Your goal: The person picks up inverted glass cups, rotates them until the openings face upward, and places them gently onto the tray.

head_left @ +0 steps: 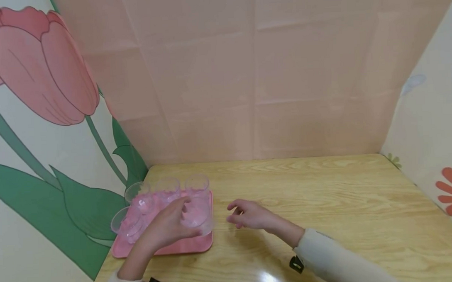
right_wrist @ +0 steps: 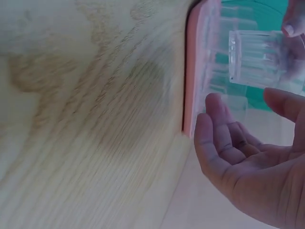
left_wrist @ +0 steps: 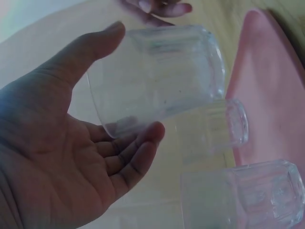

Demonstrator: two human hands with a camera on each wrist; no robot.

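Observation:
My left hand (head_left: 165, 226) grips a clear glass cup (head_left: 198, 216) between thumb and fingers, near its rim. In the left wrist view the cup (left_wrist: 167, 71) lies sideways across the picture, its thick base away from the palm. The right wrist view shows this cup (right_wrist: 252, 59) raised off the pink tray (right_wrist: 192, 71). Several more clear cups (head_left: 168, 190) stand upright on the tray, along its back and left sides. To the right of the tray, my right hand (head_left: 251, 215) hovers over the table with fingers loosely bent, holding nothing.
A light wood-grain table (head_left: 325, 204) spreads right of the tray (head_left: 190, 245). Behind it hangs a creased pinkish backdrop (head_left: 253, 73). A tulip-printed panel (head_left: 40, 68) rises close at the tray's left, and a flower-printed panel (head_left: 435, 129) borders the right.

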